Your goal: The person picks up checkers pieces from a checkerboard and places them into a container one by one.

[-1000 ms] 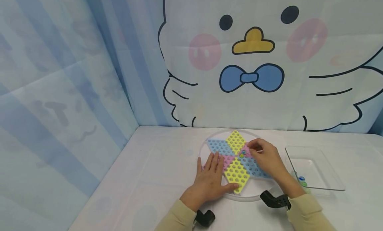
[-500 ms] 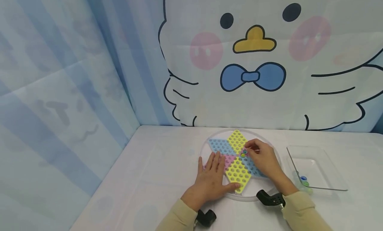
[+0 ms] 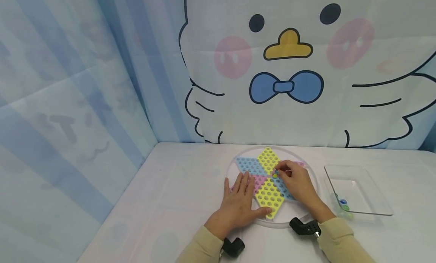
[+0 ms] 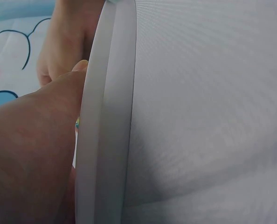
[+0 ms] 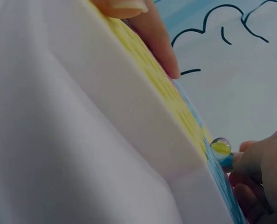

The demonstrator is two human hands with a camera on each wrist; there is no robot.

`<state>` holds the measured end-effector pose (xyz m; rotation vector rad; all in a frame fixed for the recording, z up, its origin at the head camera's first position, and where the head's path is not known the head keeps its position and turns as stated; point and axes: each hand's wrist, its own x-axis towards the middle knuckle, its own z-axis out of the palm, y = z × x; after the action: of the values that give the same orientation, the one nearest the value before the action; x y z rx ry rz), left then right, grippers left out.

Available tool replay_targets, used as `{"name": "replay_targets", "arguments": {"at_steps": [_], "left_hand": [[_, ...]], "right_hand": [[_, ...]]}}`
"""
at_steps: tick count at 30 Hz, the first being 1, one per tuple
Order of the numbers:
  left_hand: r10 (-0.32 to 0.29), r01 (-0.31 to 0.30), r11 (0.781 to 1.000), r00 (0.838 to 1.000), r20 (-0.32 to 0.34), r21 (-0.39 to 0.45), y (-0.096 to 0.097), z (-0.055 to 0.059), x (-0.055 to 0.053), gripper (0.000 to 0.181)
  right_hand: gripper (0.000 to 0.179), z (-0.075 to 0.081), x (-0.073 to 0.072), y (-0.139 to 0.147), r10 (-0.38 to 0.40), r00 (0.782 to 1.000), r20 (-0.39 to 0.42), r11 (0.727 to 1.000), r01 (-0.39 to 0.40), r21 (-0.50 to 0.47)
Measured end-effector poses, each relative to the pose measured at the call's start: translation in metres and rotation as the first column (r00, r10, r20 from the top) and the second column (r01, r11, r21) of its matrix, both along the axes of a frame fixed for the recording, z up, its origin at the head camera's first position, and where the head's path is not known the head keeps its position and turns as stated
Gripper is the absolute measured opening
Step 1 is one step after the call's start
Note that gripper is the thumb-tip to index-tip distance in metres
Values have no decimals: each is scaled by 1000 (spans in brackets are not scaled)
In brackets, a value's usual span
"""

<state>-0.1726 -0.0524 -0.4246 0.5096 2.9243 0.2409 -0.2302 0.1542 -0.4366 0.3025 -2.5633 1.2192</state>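
A round Chinese checkers board (image 3: 269, 195), white with a star of yellow, blue and pink holed sections, lies on the table. My left hand (image 3: 236, 208) rests spread on its near left part, thumb over the near yellow section. My right hand (image 3: 298, 181) is bent over the board's middle right, thumb and forefinger pinching at a blue marble (image 5: 227, 162). Right beside those fingertips a clear marble with a yellow swirl (image 5: 221, 146) sits on the board. The curled fingers partly hide the pink section. In the left wrist view the board's edge covers most of the marbles.
To the right of the board stands a clear square container (image 3: 371, 213) with several blue and green marbles (image 3: 344, 206) in its near left corner. Behind the table hangs a printed curtain (image 3: 286, 126). A black wrist camera (image 3: 304, 227) sits below the right hand.
My right hand has moved a little to the left, its fingertips closer to the marbles at the board's middle. The left hand stays in place on the board.
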Motion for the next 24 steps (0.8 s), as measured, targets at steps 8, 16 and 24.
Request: {"name": "replay_targets", "arguments": {"at_steps": [8, 16, 24], "left_hand": [[-3, 3, 1000, 1000, -4, 6, 0, 0, 0, 106], [-3, 3, 1000, 1000, -4, 2, 0, 0, 1, 106], [2, -2, 1000, 1000, 5, 8, 0, -1, 0, 106]], "right_hand": [[10, -3, -1, -2, 2, 997, -83, 1000, -1, 14], [10, -4, 0, -2, 9, 995, -97, 1000, -7, 13], [11, -4, 0, -2, 5, 998, -56, 1000, -3, 22]]}}
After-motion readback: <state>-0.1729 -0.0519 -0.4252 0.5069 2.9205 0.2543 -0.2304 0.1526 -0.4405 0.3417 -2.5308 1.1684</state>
